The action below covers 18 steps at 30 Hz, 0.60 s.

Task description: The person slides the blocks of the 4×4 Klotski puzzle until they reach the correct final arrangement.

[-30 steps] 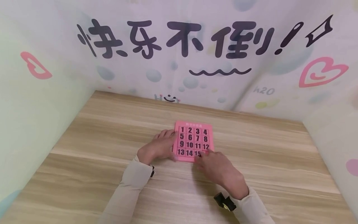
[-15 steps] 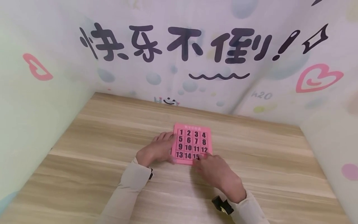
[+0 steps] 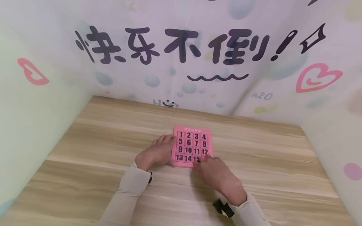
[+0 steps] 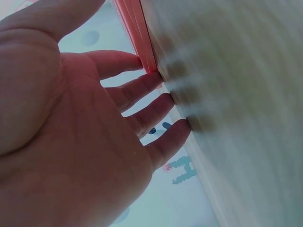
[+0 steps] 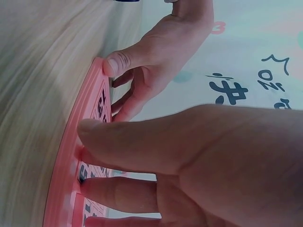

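Note:
A pink number sliding puzzle [image 3: 192,147] lies flat on the table, its black-numbered tiles running in order from 1 at top left to 15. My left hand [image 3: 158,152] holds its left side. In the right wrist view that thumb sits on the near left corner; in the left wrist view the fingers [image 4: 151,111] spread slightly bent, some against the pink edge [image 4: 135,28]. My right hand [image 3: 216,174] covers the lower right corner. Seen from the right wrist, its extended fingers [image 5: 120,193] touch the tiles around 15, and the thumb [image 5: 99,135] is over the near rim.
The wood-grain table [image 3: 113,125] stretches around the puzzle. A white printed backdrop [image 3: 169,81] with large black characters rises behind it, and pale walls stand at both sides. Black straps [image 3: 223,207] sit at the wrists, over light sleeves.
The head view has shifted a little, so the whole scene sits slightly lower and further left. Both hands stay at the same places on the puzzle, and the visible tiles keep their order.

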{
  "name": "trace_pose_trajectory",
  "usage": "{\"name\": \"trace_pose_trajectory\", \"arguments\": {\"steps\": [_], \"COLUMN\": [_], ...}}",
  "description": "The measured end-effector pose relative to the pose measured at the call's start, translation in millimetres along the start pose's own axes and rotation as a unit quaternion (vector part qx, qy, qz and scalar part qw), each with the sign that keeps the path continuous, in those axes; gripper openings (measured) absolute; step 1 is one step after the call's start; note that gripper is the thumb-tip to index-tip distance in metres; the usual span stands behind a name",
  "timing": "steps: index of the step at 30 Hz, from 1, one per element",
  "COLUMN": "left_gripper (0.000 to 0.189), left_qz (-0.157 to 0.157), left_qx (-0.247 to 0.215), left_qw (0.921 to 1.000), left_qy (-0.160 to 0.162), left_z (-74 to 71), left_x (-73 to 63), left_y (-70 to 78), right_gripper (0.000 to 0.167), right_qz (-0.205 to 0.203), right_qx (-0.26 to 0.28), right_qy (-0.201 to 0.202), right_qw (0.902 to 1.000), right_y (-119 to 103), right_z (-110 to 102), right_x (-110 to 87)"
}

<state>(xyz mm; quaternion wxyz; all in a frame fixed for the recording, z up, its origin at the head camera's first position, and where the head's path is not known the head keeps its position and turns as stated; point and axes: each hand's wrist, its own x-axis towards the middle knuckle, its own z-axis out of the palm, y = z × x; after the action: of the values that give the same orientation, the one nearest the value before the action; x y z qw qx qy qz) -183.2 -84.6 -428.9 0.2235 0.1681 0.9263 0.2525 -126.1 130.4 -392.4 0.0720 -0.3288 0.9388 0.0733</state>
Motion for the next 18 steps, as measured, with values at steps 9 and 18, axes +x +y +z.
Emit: {"name": "trace_pose_trajectory", "arguments": {"steps": [9,18], "left_gripper": [0.107,0.107], "left_qz": [0.001,0.01], "left_qx": [0.0,0.012], "left_qw": [1.0,0.9999], "left_qy": [0.001,0.004], "left_z": [2.0,1.7], "left_x": [-2.8,-0.2], "left_y": [-1.8,-1.9], "right_gripper": [0.015,0.017], "right_qz": [0.005,0.002], "right_qx": [0.006,0.01], "right_qy": [-0.017,-0.024], "right_qw": [0.9998,0.9997], "right_y": [-2.7,0.7], "right_z": [1.6,1.4], "right_x": [0.1,0.5]}}
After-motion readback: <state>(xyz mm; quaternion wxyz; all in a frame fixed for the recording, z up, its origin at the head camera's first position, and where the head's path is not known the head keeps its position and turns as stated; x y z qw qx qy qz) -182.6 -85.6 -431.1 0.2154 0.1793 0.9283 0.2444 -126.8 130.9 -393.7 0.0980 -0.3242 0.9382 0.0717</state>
